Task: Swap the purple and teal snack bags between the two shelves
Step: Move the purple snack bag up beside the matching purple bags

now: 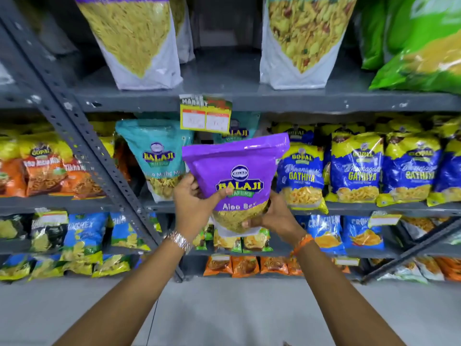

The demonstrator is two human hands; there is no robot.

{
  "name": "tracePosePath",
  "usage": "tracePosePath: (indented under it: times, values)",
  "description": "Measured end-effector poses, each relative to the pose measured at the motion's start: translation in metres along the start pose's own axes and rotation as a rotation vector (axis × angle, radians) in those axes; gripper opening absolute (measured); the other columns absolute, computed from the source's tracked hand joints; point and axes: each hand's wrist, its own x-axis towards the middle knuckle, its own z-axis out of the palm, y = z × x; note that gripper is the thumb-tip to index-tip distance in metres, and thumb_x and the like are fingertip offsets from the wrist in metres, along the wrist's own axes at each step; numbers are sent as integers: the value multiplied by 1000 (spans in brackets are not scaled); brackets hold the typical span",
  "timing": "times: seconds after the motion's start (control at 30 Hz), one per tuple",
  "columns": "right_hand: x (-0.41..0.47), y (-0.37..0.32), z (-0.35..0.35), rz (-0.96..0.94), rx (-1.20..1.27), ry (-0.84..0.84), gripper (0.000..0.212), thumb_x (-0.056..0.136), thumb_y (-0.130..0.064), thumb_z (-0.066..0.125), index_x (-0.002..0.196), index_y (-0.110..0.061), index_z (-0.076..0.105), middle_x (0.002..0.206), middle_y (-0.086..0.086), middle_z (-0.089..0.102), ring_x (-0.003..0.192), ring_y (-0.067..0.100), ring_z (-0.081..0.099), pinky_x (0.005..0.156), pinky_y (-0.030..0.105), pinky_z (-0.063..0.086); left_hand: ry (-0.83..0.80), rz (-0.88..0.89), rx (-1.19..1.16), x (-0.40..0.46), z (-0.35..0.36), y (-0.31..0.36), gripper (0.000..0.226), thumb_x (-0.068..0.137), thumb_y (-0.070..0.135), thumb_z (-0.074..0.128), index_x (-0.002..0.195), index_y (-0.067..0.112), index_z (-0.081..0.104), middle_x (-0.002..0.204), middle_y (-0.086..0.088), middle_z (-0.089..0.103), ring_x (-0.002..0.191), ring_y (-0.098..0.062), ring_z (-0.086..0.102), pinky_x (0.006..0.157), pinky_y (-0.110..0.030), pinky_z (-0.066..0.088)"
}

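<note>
A purple snack bag (239, 168) is held upright in front of the middle shelf (374, 205). My left hand (193, 203) grips its lower left side and my right hand (273, 217) cups its bottom right corner. A teal snack bag (156, 156) stands on the middle shelf just left of it, and a second teal bag (238, 132) shows behind the purple one. On the upper shelf (224, 101) stand another purple-topped bag (136, 38) at the left and a teal-topped bag (303, 36) at the right, both cut off by the frame's top.
A yellow price tag (205, 116) hangs from the upper shelf's edge. Blue and yellow snack packs (356, 168) fill the middle shelf to the right, orange packs (45, 171) to the left. Green bags (421, 41) sit upper right. A grey slanted upright (82, 136) crosses the left side.
</note>
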Motion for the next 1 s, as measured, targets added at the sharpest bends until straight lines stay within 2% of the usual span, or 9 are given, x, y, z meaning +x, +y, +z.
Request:
tracePosePath:
  times: [0.13, 0.33, 0.47, 0.57, 0.63, 0.7, 0.83, 0.93, 1.0]
  values:
    - [-30, -66, -3, -93, 7, 11, 73, 47, 18, 91, 113, -3, 68, 106, 13, 80, 96, 23, 76, 81, 40, 62, 10, 179, -63, -2, -8, 70, 43, 55, 14, 93, 89, 20, 69, 78, 21, 79, 70, 5, 72, 63, -15, 56]
    - [-51, -195, -14, -316, 16, 21, 74, 52, 21, 87, 117, -4, 61, 100, 3, 81, 92, 12, 76, 73, 25, 59, 29, 411, -166, 33, -10, 189, 42, 62, 30, 93, 97, 20, 72, 92, 2, 82, 83, -23, 79, 73, -46, 65]
    - [-38, -260, -16, -443, 33, 88, 74, 58, 25, 81, 122, -2, 56, 97, 5, 78, 84, 5, 76, 68, 19, 58, 94, 540, -120, 80, -7, 251, 52, 60, 44, 93, 93, 11, 69, 86, 2, 81, 82, -29, 78, 69, -54, 63]
    - [-13, -293, -11, -522, 35, 164, 62, 60, 25, 80, 109, -7, 60, 92, 1, 73, 71, -4, 71, 63, 14, 55, 112, 554, -92, 120, -4, 280, 68, 58, 52, 90, 97, 1, 66, 90, -13, 80, 85, -40, 76, 69, -59, 60]
    - [9, -303, -9, -548, 28, 224, 60, 58, 21, 83, 102, -13, 59, 94, 3, 73, 77, 3, 72, 67, 17, 58, 105, 550, -29, 140, -2, 293, 66, 62, 49, 90, 98, 0, 64, 89, -17, 79, 74, -27, 74, 67, -54, 61]
    - [32, -306, -8, -547, 14, 274, 65, 56, 15, 88, 107, -10, 57, 101, 8, 72, 90, 17, 71, 75, 22, 61, 89, 536, 31, 156, -1, 301, 52, 66, 38, 91, 97, 6, 64, 89, -11, 78, 68, -12, 66, 67, -43, 61]
    - [58, -307, -4, -506, -24, 325, 85, 43, -11, 97, 116, -6, 54, 112, 14, 72, 104, 29, 70, 88, 43, 61, 107, 509, 168, 184, -7, 305, 55, 63, 44, 92, 99, 11, 66, 90, -4, 76, 75, -25, 66, 77, -49, 59]
    - [75, -299, -2, -498, -97, 345, 91, 35, -33, 96, 113, -12, 55, 110, 11, 74, 102, 29, 72, 89, 50, 59, 96, 507, 265, 200, -9, 297, 70, 57, 57, 89, 103, 9, 64, 98, -6, 76, 83, -26, 68, 81, -51, 58]
    - [80, -294, 1, -486, -107, 355, 92, 35, -34, 96, 114, -12, 54, 112, 11, 73, 105, 30, 72, 91, 52, 59, 97, 491, 325, 202, -8, 292, 75, 58, 60, 88, 99, 5, 59, 91, -6, 71, 81, -31, 63, 77, -51, 55]
